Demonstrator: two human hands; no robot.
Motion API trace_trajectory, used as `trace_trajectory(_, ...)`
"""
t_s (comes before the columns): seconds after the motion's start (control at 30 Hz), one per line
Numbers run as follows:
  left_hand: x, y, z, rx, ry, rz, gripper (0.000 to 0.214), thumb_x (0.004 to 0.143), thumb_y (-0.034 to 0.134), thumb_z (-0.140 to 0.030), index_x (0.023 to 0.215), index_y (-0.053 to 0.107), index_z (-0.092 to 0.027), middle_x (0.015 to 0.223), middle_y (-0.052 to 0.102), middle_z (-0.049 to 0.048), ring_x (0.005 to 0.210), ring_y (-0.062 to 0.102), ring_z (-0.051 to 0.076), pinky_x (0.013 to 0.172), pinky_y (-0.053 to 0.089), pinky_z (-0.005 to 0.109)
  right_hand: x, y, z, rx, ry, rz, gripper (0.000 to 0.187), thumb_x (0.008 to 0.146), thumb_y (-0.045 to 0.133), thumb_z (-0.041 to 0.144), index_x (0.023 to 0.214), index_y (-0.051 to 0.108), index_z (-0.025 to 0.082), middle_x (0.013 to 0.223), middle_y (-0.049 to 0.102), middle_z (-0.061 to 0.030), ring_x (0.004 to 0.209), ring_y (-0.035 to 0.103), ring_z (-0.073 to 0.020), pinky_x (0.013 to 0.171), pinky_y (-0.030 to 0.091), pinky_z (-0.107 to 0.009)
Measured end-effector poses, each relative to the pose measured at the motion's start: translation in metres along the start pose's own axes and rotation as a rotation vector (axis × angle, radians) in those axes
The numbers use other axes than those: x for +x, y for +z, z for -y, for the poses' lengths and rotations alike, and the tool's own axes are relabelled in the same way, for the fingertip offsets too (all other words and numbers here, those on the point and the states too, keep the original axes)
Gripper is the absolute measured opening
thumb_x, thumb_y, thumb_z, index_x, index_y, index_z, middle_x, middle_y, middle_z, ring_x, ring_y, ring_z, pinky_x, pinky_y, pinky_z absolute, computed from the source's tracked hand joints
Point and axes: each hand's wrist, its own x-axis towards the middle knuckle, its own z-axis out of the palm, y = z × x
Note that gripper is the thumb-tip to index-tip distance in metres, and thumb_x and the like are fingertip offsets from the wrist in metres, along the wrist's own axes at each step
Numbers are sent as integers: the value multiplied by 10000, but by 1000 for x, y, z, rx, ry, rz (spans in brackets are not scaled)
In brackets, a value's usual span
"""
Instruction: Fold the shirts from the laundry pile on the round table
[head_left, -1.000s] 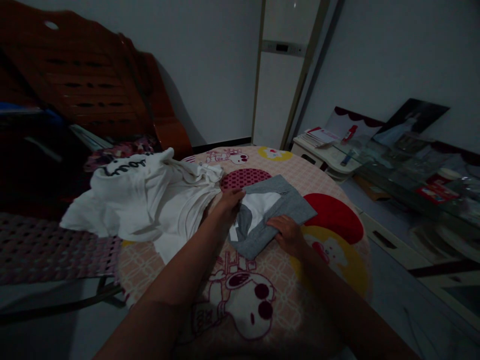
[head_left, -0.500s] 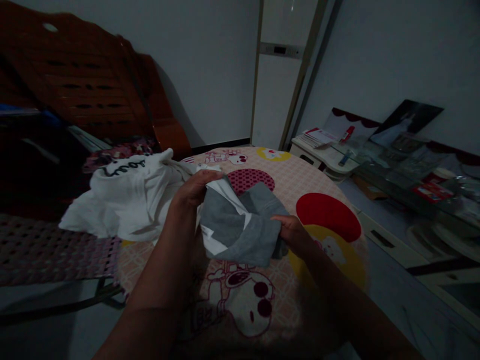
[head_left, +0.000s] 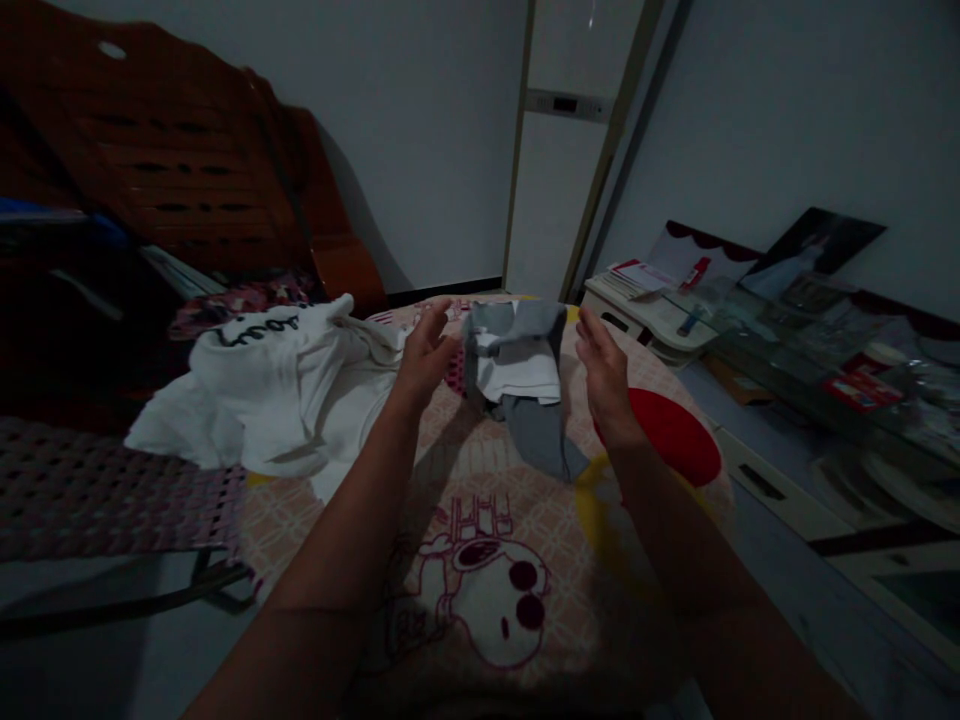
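A grey and white piece of clothing [head_left: 517, 365] is between my two hands, partly bunched, with a grey part hanging or trailing toward me. It looks airborne or just touching the table; I cannot tell which. My left hand [head_left: 429, 358] is open at its left side, fingers apart from the cloth. On the other side my right hand [head_left: 602, 362] is open too, fingers stretched forward and off the fabric. A white garment with dark lettering [head_left: 262, 385] lies crumpled to the left of my left forearm.
The round table [head_left: 442, 450] wears a pink patterned cloth with cartoon figures. A woven chair seat [head_left: 112, 490] and carved wooden chair [head_left: 165, 150] stand left. At right is a glass-topped cabinet [head_left: 787, 350] holding papers and clutter. A tall white appliance [head_left: 555, 190] stands behind.
Both hands have let go of the grey and white clothing and opened. The clothing has moved away from me and turned, showing more white. The white garment stays in place.
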Motion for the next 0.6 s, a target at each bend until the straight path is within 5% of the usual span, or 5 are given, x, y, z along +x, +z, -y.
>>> trace_trajectory(0.1, -2, 0, 16, 138, -74, 17, 592, 817, 699, -432, 1357, 566, -229, 1480, 535, 137, 1308, 557, 302, 1047, 482, 455, -13, -6, -17, -189, -46, 98, 430, 864, 604, 462, 1199, 703, 211, 1337, 668, -81, 1275, 576, -229, 1097, 422, -401)
trace_trajectory(0.23, -5, -1, 21, 550, -260, 36, 309, 796, 649, -349, 1018, 724, -147, 1037, 749, 121, 936, 699, 252, 843, 534, 357, -42, -5, -26, -568, 89, 192, 292, 903, 556, 392, 853, 745, 176, 881, 765, -65, 841, 700, -210, 803, 513, -312)
trace_trajectory(0.37, -17, 16, 21, 873, -391, 312, 439, 865, 563, -507, 613, 672, -165, 629, 673, 89, 695, 663, 230, 668, 463, 308, -67, 14, -24, -998, 136, 389, 295, 942, 576, 435, 849, 719, 194, 825, 748, -73, 784, 688, -209, 720, 467, -282)
trace_trajectory(0.47, -31, 33, 26, 985, -390, 455, 496, 844, 578, -584, 582, 665, -171, 626, 663, 107, 688, 659, 243, 618, 420, 305, -79, 30, -23, -1219, 110, 511, 343, 957, 568, 474, 995, 700, 160, 936, 743, -150, 912, 695, -262, 767, 471, -307)
trace_trajectory(0.6, -40, 43, 35, 1002, -371, 375, 311, 862, 574, -386, 714, 720, -156, 758, 711, 135, 816, 679, 259, 699, 450, 310, -80, 38, -31, -1257, 130, 536, 252, 967, 522, 329, 1021, 670, 133, 958, 726, -177, 924, 695, -269, 766, 473, -315)
